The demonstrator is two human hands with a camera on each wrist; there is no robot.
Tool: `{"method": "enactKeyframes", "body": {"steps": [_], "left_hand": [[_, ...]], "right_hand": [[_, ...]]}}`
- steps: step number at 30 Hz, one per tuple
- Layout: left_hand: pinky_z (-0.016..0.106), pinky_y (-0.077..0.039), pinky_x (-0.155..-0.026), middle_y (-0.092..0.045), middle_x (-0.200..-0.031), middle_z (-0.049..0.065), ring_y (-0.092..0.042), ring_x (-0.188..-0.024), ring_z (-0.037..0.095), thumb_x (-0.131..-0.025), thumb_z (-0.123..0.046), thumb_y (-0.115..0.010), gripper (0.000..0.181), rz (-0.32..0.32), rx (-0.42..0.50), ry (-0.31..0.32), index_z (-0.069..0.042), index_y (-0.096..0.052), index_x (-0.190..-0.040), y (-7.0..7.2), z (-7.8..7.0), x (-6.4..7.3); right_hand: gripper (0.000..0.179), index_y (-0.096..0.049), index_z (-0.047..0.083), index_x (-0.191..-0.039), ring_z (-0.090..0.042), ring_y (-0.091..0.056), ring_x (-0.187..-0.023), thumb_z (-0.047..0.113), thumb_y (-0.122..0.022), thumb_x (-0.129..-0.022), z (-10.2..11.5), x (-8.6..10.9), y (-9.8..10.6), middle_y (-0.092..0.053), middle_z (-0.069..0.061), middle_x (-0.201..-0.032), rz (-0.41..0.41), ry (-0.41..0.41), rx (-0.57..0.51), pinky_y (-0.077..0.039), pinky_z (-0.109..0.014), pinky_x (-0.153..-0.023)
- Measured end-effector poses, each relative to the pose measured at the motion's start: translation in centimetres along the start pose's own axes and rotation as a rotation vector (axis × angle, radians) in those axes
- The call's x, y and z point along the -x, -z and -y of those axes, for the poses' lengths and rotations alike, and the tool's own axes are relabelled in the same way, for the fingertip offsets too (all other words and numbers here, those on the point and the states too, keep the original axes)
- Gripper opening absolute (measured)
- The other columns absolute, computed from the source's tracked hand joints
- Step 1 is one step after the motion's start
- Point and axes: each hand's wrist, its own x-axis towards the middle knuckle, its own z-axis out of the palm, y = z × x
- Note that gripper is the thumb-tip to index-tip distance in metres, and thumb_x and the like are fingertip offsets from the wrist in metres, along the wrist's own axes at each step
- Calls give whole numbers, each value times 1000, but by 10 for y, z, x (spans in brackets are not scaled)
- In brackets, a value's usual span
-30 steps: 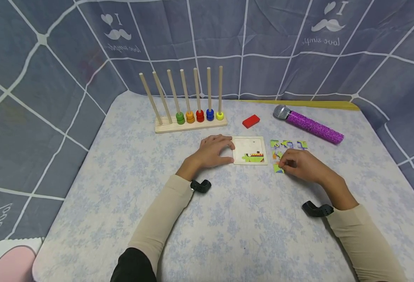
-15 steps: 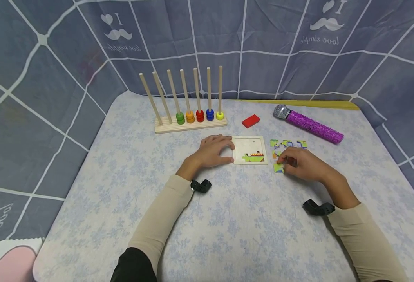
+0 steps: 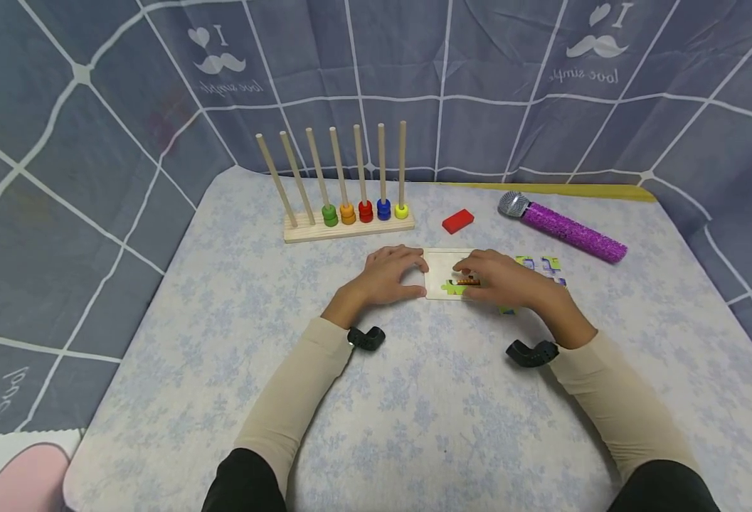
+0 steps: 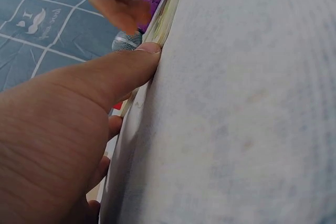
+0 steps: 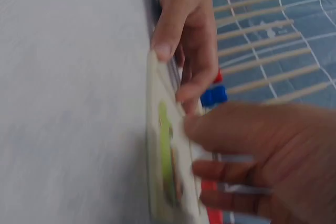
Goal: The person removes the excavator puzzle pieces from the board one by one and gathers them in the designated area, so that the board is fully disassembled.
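A square wooden puzzle board (image 3: 436,274) lies mid-table, with a green and red picture part in its near right corner. At its left edge my left hand (image 3: 391,276) holds it, thumb at the near corner and fingertips farther up. My right hand (image 3: 500,279) is over the board's right half, fingers bent and pointing left; in the right wrist view its thumb and fingers (image 5: 223,171) are blurred close to the board, and I cannot tell if a piece is between them. Several loose puzzle pieces (image 3: 550,264) lie to the right, partly hidden beneath that hand.
A wooden peg stand (image 3: 350,228) with coloured rings stands behind the board, toward the left. A red block (image 3: 457,221) lies behind the board. At the back right rests a purple glitter microphone (image 3: 570,232). Printed curtains (image 3: 401,64) rise along the table's back and sides.
My right hand has moved left from the loose pieces to over the puzzle board. My left hand has stayed at the board's left edge.
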Motion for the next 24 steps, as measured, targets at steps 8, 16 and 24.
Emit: {"method": "enactKeyframes", "body": {"steps": [8,16,24], "left_hand": [[58,-17,-112,-33,-162,-2,-26,-145,33,-96,-49,-66,39,5,1,-6,-29,-58,-130,-1,1,1],[58,-20,-111,-34,-161,-3,-27,-144,31,-96,-49,-66,40,-9,-10,-26,-30,-58,-130,-3,4,-1],[56,-20,-111,-35,-160,-3,-27,-144,31,-96,-49,-66,39,-22,-5,-22,-31,-58,-130,-4,4,-1]], "right_hand": [[24,-73,10,-112,-29,-52,-97,14,-77,-89,11,-10,-3,-64,-4,-105,68,-123,105,-37,-52,-81],[22,-67,10,-103,-27,-48,-91,13,-79,-85,7,-13,-7,-57,-2,-93,71,-163,16,-32,-47,-77],[25,-61,5,-100,-29,-43,-92,4,-78,-83,4,-13,-9,-52,-7,-92,42,-110,-79,-35,-44,-82]]}}
